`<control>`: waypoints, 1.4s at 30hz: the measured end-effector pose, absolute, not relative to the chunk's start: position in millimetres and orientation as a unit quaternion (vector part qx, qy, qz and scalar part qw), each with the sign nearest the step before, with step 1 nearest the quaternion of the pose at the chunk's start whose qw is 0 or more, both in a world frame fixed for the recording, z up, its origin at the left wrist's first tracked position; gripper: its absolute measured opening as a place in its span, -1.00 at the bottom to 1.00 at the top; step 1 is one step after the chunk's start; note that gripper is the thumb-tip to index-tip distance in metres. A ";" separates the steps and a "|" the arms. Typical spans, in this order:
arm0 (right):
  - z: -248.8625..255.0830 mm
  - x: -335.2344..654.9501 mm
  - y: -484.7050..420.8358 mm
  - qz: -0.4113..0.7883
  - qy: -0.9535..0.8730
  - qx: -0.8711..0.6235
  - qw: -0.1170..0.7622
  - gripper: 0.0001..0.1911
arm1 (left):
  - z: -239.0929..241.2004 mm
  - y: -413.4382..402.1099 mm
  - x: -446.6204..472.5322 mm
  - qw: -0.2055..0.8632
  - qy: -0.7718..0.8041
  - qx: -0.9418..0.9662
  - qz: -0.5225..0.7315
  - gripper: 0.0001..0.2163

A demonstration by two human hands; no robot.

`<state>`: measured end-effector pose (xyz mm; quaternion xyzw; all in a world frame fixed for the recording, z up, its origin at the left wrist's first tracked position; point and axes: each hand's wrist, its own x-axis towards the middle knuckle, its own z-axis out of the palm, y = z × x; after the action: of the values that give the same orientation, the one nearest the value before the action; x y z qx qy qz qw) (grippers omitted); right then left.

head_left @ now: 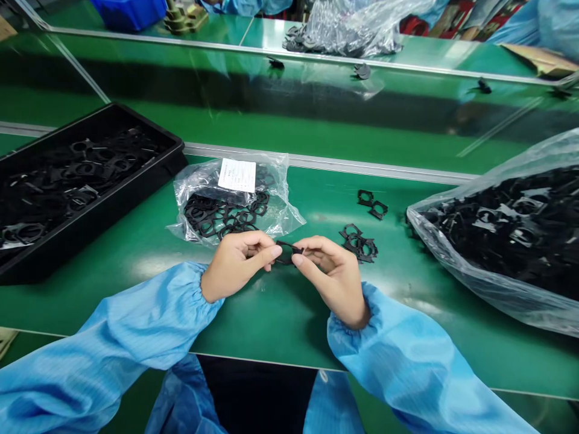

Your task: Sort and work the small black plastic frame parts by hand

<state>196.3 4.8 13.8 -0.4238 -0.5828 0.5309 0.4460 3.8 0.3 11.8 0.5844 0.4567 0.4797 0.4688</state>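
Two blue sleeves (136, 325) run off the view; left hand (239, 262) and right hand (332, 274) hide both ends of one black frame part (288, 245). It lies between the fingertips (273, 251), pinched at each end by thumb and fingers. Beyond the right fingers: two loose parts (371, 204), one overlapping cluster (357, 241), count unclear. Beyond the left fingers: one clear bag (277, 220), contents uncountable.

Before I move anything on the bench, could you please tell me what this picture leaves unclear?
All in the head view:
Black part: its two ends, covered by the fingers of the left hand and right hand.
White label: its print, too small to read.
Black tray: its left end, cut off by the left edge.
Large clear bag: its right side, cut off by the right edge.
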 end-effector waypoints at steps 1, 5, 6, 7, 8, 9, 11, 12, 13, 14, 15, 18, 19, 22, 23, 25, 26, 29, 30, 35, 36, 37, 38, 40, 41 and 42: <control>13.8 196.0 4.9 0.537 -0.573 -0.423 0.452 -0.78 | 11.6 0.0 3.6 0.464 0.456 0.589 0.480 -0.68; 14.9 195.5 5.2 0.556 -0.549 -0.415 0.466 -0.82 | 8.5 0.4 3.0 0.447 0.449 0.602 0.486 -0.74; 14.9 195.6 5.3 0.557 -0.546 -0.415 0.468 -0.82 | 7.3 0.9 3.0 0.442 0.446 0.602 0.493 -0.77; 14.6 195.7 5.5 0.557 -0.545 -0.414 0.470 -0.82 | 6.1 1.4 3.1 0.437 0.444 0.599 0.502 -0.80; 14.3 196.0 5.6 0.555 -0.546 -0.414 0.472 -0.83 | 5.1 2.0 3.3 0.432 0.442 0.595 0.514 -0.84; 13.8 196.3 5.9 0.552 -0.548 -0.411 0.475 -0.83 | 4.4 2.4 3.4 0.428 0.439 0.591 0.525 -0.87; 12.9 197.0 6.5 0.545 -0.554 -0.404 0.483 -0.86 | 3.8 3.1 3.4 0.421 0.432 0.585 0.541 -0.90; 12.7 197.2 6.8 0.542 -0.557 -0.402 0.485 -0.87 | 4.0 3.2 3.3 0.419 0.428 0.586 0.546 -0.91; 12.7 197.4 7.2 0.540 -0.558 -0.401 0.486 -0.86 | 4.4 3.1 3.0 0.419 0.424 0.587 0.548 -0.93; 13.0 197.5 7.7 0.538 -0.558 -0.403 0.487 -0.85 | 5.1 3.0 2.7 0.423 0.421 0.587 0.547 -0.94; 13.5 197.5 8.1 0.539 -0.557 -0.404 0.486 -0.83 | 5.8 2.9 2.3 0.430 0.421 0.584 0.544 -0.95; 16.1 196.6 9.1 0.560 -0.539 -0.408 0.478 -0.75 | 7.7 2.9 1.4 0.471 0.432 0.557 0.530 -0.93; 17.0 196.2 9.4 0.577 -0.527 -0.407 0.473 -0.72 | 8.0 3.1 1.2 0.487 0.437 0.544 0.525 -0.91; 19.2 195.3 9.8 0.631 -0.485 -0.403 0.452 -0.68 | 8.1 4.6 0.6 0.534 0.446 0.506 0.510 -0.84; 19.9 195.2 9.8 0.645 -0.473 -0.401 0.447 -0.68 | 8.2 5.3 0.4 0.548 0.447 0.495 0.505 -0.83; 21.0 195.4 10.1 0.659 -0.463 -0.397 0.439 -0.68 | 8.6 6.4 -0.1 0.571 0.446 0.480 0.495 -0.81; 21.6 195.7 10.2 0.661 -0.464 -0.395 0.436 -0.69 | 9.0 6.8 -0.4 0.581 0.443 0.475 0.491 -0.81; 22.9 196.7 10.8 0.662 -0.473 -0.392 0.430 -0.70 | 10.2 7.2 -1.1 0.606 0.426 0.468 0.482 -0.81; 23.0 197.1 10.9 0.662 -0.474 -0.391 0.429 -0.71 | 10.3 7.2 -1.2 0.614 0.419 0.465 0.480 -0.80; 22.3 198.1 10.3 0.663 -0.474 -0.395 0.424 -0.71 | 7.8 6.2 -1.7 0.642 0.407 0.448 0.470 -0.80; 21.9 198.1 10.1 0.661 -0.476 -0.396 0.423 -0.70 | 7.1 6.1 -1.7 0.645 0.408 0.444 0.469 -0.79; 21.5 198.0 9.9 0.658 -0.480 -0.398 0.421 -0.69 | 6.6 6.0 -1.6 0.647 0.410 0.439 0.470 -0.79; 21.0 197.9 9.7 0.654 -0.486 -0.401 0.419 -0.68 | 6.4 5.9 -1.3 0.648 0.413 0.432 0.472 -0.80; 19.9 197.3 9.2 0.645 -0.497 -0.410 0.412 -0.65 | 6.7 5.9 -0.5 0.646 0.422 0.414 0.483 -0.80; 19.3 197.0 9.0 0.641 -0.501 -0.414 0.410 -0.65 | 7.3 5.9 0.0 0.644 0.427 0.404 0.489 -0.79; 19.0 196.7 8.8 0.638 -0.504 -0.417 0.407 -0.64 | 8.1 5.8 0.4 0.643 0.432 0.395 0.494 -0.78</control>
<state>196.7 8.8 19.0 -0.4167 -0.5036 0.6381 0.4068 0.4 5.8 8.1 0.3953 0.4318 0.4938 0.6430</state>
